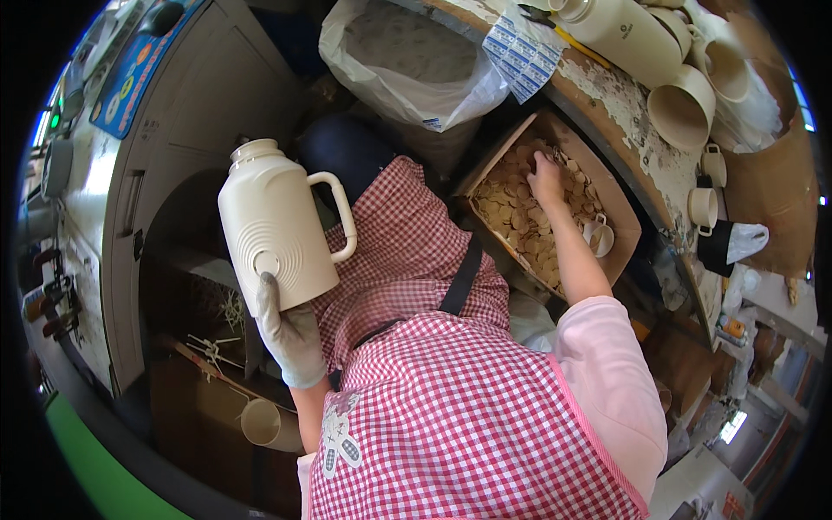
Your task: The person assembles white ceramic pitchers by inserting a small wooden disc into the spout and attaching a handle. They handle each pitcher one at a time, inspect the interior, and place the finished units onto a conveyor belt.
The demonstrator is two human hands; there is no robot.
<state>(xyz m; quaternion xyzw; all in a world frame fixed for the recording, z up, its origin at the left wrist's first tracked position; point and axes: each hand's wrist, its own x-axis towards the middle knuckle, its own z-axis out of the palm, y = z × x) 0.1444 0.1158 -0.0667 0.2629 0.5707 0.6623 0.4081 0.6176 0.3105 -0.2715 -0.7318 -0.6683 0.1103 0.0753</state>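
Note:
My left hand (290, 338), in a grey-white work glove, grips a cream thermos jug body (260, 208) near its base. The jug is held nearly upright, tilted slightly, with its threaded neck uppermost and its loop handle on the right. Concentric ridges surround a small round spot on its side, and my gloved thumb lies just below that spot. My bare right hand (548, 180) reaches into an open cardboard box (620, 195) of thin beige discs (511, 208). Its fingers are curled down among the discs, and whatever is between them is hidden. A small cream cup (598, 234) sits in the box.
A bin with a white plastic liner (416, 104) stands beyond my knees. On the worn bench (628, 108) at right lie cream jug bodies (620, 39), cups (702, 206) and yellow-handled pliers (582, 50). A grey machine cabinet (199, 95) rises at left. Another cream part (269, 425) lies low at left.

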